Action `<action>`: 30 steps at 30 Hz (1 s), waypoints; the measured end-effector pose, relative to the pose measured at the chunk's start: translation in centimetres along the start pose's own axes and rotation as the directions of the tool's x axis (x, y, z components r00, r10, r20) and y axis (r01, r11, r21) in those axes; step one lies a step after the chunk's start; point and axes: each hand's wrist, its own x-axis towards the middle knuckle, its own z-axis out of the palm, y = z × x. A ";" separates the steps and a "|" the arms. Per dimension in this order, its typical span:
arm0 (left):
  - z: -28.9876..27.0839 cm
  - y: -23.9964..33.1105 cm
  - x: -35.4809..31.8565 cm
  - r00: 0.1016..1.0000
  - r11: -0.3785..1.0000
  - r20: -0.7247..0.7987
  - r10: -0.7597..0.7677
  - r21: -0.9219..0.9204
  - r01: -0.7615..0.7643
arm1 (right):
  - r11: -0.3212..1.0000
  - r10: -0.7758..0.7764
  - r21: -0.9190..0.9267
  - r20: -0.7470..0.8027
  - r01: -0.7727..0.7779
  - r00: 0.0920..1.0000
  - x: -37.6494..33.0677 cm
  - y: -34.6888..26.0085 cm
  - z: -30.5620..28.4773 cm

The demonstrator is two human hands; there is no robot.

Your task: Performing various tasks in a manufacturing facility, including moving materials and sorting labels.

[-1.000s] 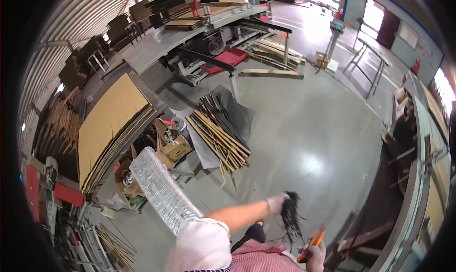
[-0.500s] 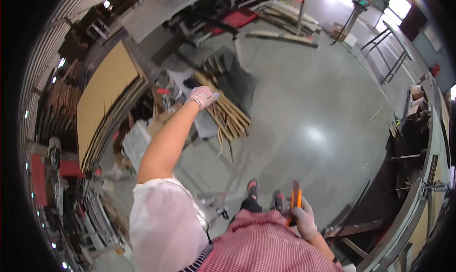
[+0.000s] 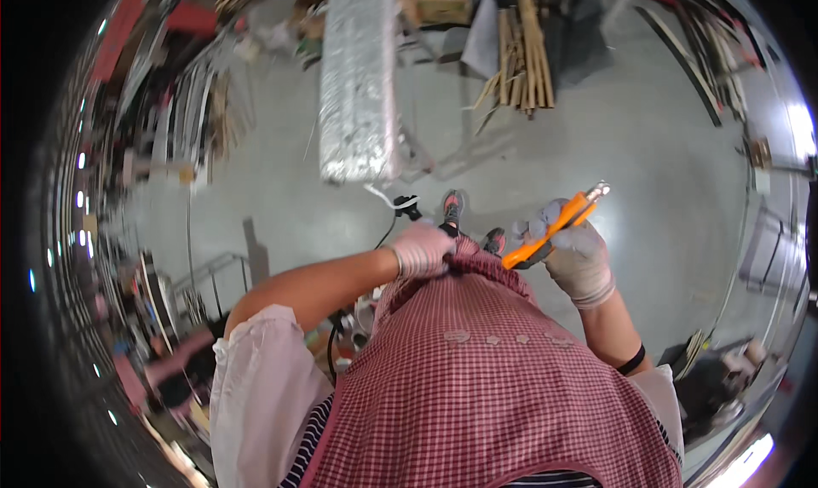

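My right hand (image 3: 581, 260), in a pale glove, is closed around an orange utility knife (image 3: 545, 235). The knife slants up to the right, its metal tip clear of the fingers. My left hand (image 3: 421, 249), also gloved, is drawn in against the front of the red checked apron (image 3: 477, 343). Its fingers curl into the bunched cloth near the hem, and the fingertips are partly hidden there. Beyond my left hand, a long wrapped silvery package (image 3: 358, 88) extends away, with a white strap (image 3: 381, 196) hanging at its near end.
A bundle of wooden strips (image 3: 530, 58) lies ahead beside dark sheeting (image 3: 579, 32). Long bars (image 3: 682, 62) are at the far right. Stacked strips (image 3: 192, 105) stand at the left. A black cable (image 3: 388, 231) runs close to my feet.
My left hand has come back from above the wooden strips to my apron. My right hand has risen with the knife. The view has turned left, bringing the wrapped package to the middle.
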 end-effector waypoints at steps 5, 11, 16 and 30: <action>-1.3 -3.1 -5.2 0.935 0.984 -0.310 -0.170 -0.112 0.141 | 0.913 0.399 -0.278 0.440 -0.300 0.805 1.6 5.4 4.0; 1.3 -8.5 -12.8 0.981 0.715 -0.145 -0.131 -0.699 -0.008 | 0.666 0.628 -0.742 0.506 -0.073 0.591 6.1 14.1 3.7; 20.5 -20.5 -19.1 0.838 0.191 0.272 -0.472 -0.897 0.399 | 0.459 0.796 -0.823 0.214 -0.334 0.566 10.7 19.5 7.5; 35.9 -41.2 -24.4 0.597 -0.027 0.279 -0.753 -0.918 0.395 | 0.530 0.504 -0.781 -0.025 -0.332 0.863 29.5 39.0 29.9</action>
